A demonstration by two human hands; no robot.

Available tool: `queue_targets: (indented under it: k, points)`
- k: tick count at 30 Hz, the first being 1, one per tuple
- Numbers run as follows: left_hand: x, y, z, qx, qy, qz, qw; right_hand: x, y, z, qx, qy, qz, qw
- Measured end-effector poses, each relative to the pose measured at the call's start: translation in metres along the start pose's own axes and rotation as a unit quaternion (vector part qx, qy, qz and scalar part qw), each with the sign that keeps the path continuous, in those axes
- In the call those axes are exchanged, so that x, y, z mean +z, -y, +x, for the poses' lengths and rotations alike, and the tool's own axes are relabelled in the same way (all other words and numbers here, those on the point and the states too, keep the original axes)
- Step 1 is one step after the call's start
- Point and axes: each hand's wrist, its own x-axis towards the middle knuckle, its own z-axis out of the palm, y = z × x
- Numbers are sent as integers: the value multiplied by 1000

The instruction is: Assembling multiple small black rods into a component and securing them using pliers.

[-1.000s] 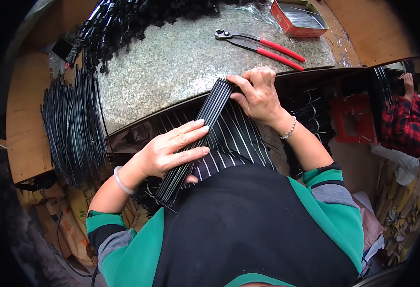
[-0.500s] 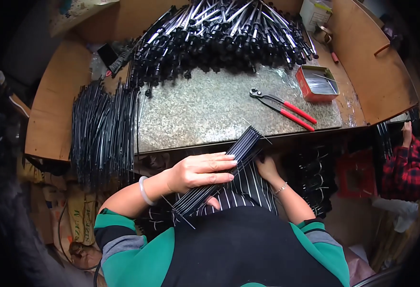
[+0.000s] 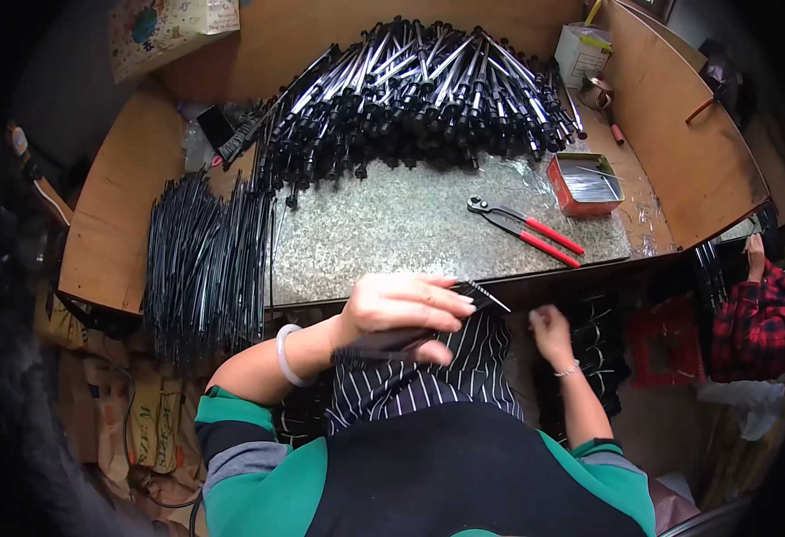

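Observation:
My left hand (image 3: 407, 311) is closed around a flat row of thin black rods (image 3: 383, 344), blurred by motion and seen almost edge-on above my lap. Beyond my fingertips the row's far end shows, with a thin pale line (image 3: 491, 295) across it. To the right of the row, apart from it, my right hand (image 3: 551, 335) has its fingers curled together; whatever they may hold is too small to make out. Under both hands lies the black apron (image 3: 464, 367) with white stripes. On the worktop ahead rest red-handled pincers (image 3: 531, 233).
A heap of black-and-silver rods (image 3: 410, 98) covers the back of the worktop (image 3: 347, 233). Thin black rods (image 3: 204, 268) hang over its left edge. A red tin (image 3: 585, 201) holds pale wires. Wooden side panels (image 3: 696, 152) enclose the bench. Another person's plaid sleeve (image 3: 759, 309) appears at right.
My left hand has tilted the row of rods from lying flat to nearly edge-on. My right hand has come out from beside the row and moved right. The view has shifted slightly.

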Motion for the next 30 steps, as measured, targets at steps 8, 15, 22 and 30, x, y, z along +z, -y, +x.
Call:
queue_targets:
  k: [8, 15, 22, 30]
  points:
    - [19, -30, 120, -290, 74, -57, 952, -51, 231, -29, -345, 219, 274, 871]
    - [-57, 105, 127, -269, -30, 475, 838, -28, 213, -8, -313, 163, 432, 830]
    - [-84, 189, 140, -308, -29, 577, 756, -12, 200, -6, -310, 155, 444, 826]
    - [-218, 81, 209, 121, -450, 504, 727, -15, 201, -3, -264, 146, 455, 838]
